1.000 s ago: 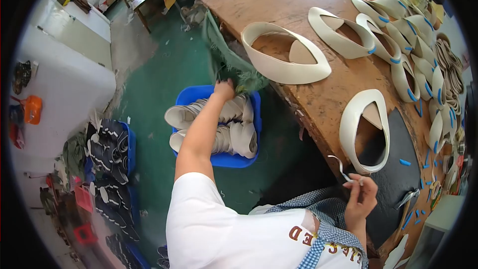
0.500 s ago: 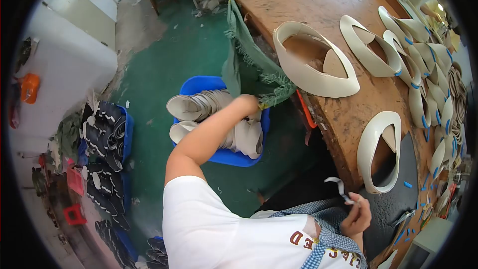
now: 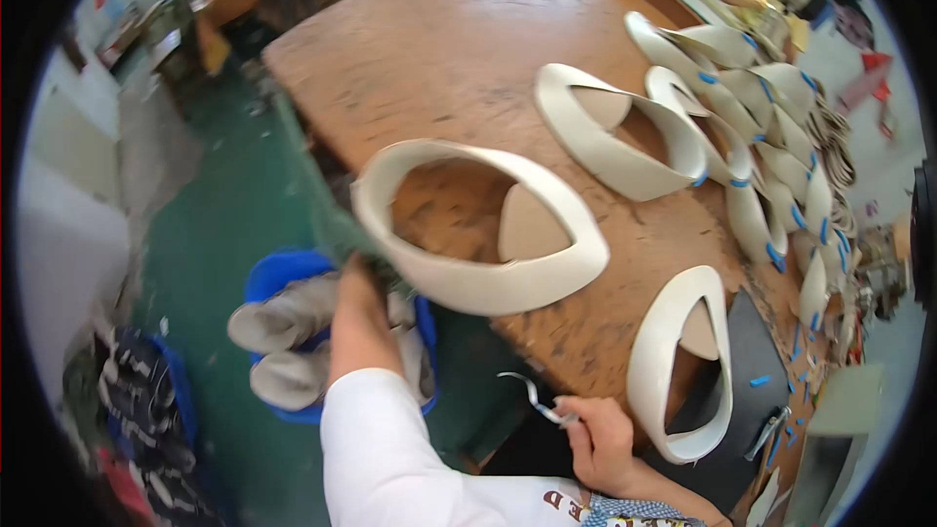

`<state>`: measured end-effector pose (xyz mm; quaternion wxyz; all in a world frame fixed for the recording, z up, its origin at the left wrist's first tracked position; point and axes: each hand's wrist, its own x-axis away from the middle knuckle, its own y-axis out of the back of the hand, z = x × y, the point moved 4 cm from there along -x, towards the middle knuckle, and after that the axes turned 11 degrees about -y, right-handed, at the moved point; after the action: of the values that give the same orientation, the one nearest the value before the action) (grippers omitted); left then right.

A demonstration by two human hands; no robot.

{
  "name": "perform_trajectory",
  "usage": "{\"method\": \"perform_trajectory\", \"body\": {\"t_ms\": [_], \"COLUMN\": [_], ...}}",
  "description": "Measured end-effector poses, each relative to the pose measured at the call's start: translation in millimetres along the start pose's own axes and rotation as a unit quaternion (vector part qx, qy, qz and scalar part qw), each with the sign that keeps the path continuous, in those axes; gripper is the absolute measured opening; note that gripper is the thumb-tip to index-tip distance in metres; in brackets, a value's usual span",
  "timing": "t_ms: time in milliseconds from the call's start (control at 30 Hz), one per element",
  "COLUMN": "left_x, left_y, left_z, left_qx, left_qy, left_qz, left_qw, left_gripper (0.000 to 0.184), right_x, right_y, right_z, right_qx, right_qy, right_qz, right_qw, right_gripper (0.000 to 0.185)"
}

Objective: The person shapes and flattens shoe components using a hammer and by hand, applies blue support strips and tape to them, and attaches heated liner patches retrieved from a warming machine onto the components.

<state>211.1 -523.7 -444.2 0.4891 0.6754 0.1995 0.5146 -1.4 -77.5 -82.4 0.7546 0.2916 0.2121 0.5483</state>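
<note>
The right hand (image 3: pixel 597 434) is nearly closed, thumb and fingers pinching one end of a thin, curled white strip (image 3: pixel 536 404) in front of the near table edge, while its free end hangs in the air. The strip looks very light and limp, likely to twist or spring back, so a fingertip pinch near an end suits it. The left hand (image 3: pixel 359 283) is blurred, reaching down by the green cloth (image 3: pixel 327 210) at the table's side, above the blue tub (image 3: pixel 283 266); how far its fingers spread and whether they grip anything cannot be told. Inside the tub lie rows of pale pieces (image 3: pixel 290 315), which look light and bendable, best lifted by their rims. On the wooden table (image 3: pixel 410 68), the nearest cream loop (image 3: pixel 468 283) seems smooth and springy, firm enough to keep its shape; its broad band offers a hold away from the pointed end. Another loop (image 3: pixel 647 376) overlaps the black mat (image 3: pixel 752 351), with blue bits (image 3: pixel 759 381) scattered beside it. Farther off, more loops with blue tabs crowd together.
</note>
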Motion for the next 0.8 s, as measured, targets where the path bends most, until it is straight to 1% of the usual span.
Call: {"method": "perform_trajectory", "body": {"t_ms": [167, 267, 300, 400, 500, 600, 633, 700, 733, 767, 800], "left_x": [-44.1, -48.7, -49.9, -45.3, -29.2, 0.2, 12.4, 31.5, 44.4, 58.4, 77.1], "left_y": [-27.4, -34.2, -36.4, -36.0, -35.4, -25.6, -20.6, -2.6, 4.5, 11.4, 22.6], "left_z": [-3.5, -1.7, 0.3, 3.5, 15.5, 38.1, 46.1, 62.2, 72.4, 81.2, 82.5], "left_qx": [-0.020, -0.031, -0.033, -0.033, -0.025, 0.001, 0.031, 0.159, 0.293, 0.413, 0.499], "left_qy": [0.025, 0.029, 0.029, 0.025, 0.020, 0.013, 0.010, -0.013, -0.041, -0.078, -0.118], "left_qz": [0.028, 0.040, 0.042, 0.041, 0.035, 0.015, -0.006, -0.081, -0.146, -0.203, -0.249], "left_qw": [0.999, 0.998, 0.998, 0.998, 0.999, 1.000, 0.999, 0.984, 0.944, 0.884, 0.821], "left_gripper": [0.035, 0.034, 0.034, 0.033, 0.032, 0.032, 0.031, 0.031, 0.031, 0.030, 0.030], "right_x": [0.9, 1.8, 0.6, 2.9, -3.6, -1.9, -2.9, -2.4, -1.7, -1.5, -1.7], "right_y": [-0.4, -3.2, -2.8, -3.4, -0.8, 0.9, 2.5, 3.1, 3.2, 3.5, 4.3], "right_z": [-7.0, -5.4, -5.1, -6.9, -7.9, -9.0, -8.0, -7.0, -6.6, -6.5, -6.7], "right_qx": [0.032, -0.006, 0.000, -0.022, -0.012, -0.013, -0.033, -0.056, -0.071, -0.083, -0.093], "right_qy": [-0.003, -0.009, -0.001, -0.013, -0.010, 0.001, 0.000, -0.011, -0.017, -0.016, -0.013], "right_qz": [0.041, 0.050, 0.027, 0.026, 0.052, 0.058, 0.059, 0.047, 0.037, 0.033, 0.025], "right_qw": [0.999, 0.999, 1.000, 0.999, 0.999, 0.998, 0.998, 0.997, 0.997, 0.996, 0.995], "right_gripper": [0.028, 0.030, 0.035, 0.035, 0.027, 0.028, 0.028, 0.025, 0.023, 0.022, 0.021]}}
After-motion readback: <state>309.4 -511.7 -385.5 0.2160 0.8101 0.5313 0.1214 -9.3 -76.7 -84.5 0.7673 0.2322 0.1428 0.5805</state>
